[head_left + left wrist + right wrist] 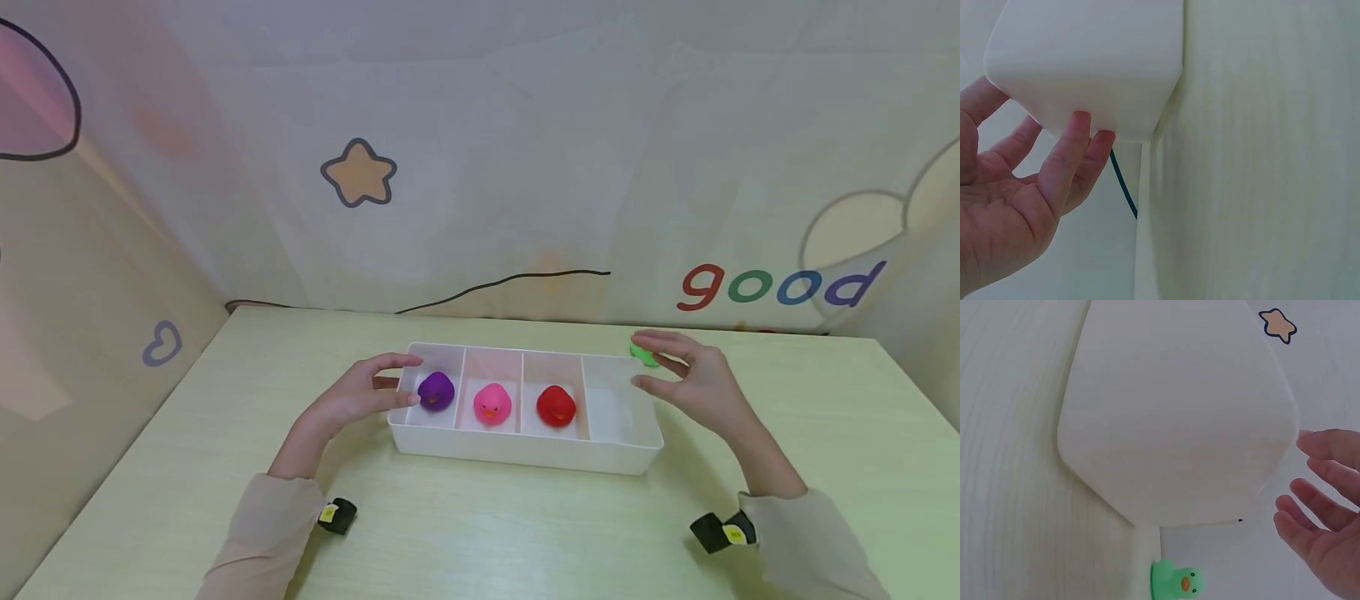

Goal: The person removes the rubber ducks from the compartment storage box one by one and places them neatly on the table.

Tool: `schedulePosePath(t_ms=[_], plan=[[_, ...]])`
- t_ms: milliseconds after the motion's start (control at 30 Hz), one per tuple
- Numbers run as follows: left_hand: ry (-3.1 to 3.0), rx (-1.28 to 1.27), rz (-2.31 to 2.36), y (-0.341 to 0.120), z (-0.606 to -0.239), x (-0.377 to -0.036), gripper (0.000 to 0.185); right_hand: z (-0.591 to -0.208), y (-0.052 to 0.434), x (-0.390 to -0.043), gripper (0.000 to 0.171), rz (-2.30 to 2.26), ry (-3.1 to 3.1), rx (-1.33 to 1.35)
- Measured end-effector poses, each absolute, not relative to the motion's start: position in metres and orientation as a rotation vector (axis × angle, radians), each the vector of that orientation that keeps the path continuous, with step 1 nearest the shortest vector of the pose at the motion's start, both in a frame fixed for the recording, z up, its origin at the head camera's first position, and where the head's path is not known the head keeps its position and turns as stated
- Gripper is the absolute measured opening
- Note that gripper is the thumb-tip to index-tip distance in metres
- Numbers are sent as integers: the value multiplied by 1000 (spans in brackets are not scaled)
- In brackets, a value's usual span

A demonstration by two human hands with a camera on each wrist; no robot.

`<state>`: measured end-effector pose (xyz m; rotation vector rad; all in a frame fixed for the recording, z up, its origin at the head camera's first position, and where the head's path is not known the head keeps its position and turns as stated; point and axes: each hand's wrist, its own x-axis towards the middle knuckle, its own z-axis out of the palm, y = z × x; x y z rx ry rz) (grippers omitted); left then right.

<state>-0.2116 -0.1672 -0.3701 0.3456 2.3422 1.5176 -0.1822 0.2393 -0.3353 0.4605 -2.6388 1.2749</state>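
A white tray [618, 437] with four compartments lies across the table. A purple duck [436, 390], a pink duck [492, 404] and a red duck [556, 406] each sit in their own compartment; the rightmost compartment holds nothing. My left hand [401, 382] is at the tray's left end. In the left wrist view its fingertips [1079, 128] touch the tray's end wall [1091, 62]. My right hand [660, 367] hovers open just off the tray's right end, apart from it. A green duck [642, 353] stands on the table behind that hand's fingers, also in the right wrist view as the green duck [1175, 581].
The pale green table [487, 533] is enclosed by patterned fabric walls [480, 167] at the back and both sides. A dark cable [1124, 187] runs along the wall behind the tray's left end.
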Motion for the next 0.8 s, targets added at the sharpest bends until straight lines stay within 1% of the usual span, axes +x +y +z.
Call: schedulePosePath(t_ms=[400,800], plan=[[2365,325,1498,-166,-368,-210,55,-338,217,-175,49,1354,-2664,545],[2347,336,1516,-166,-369,-210,56,-349,199,-175,47,1404,-2653,676]])
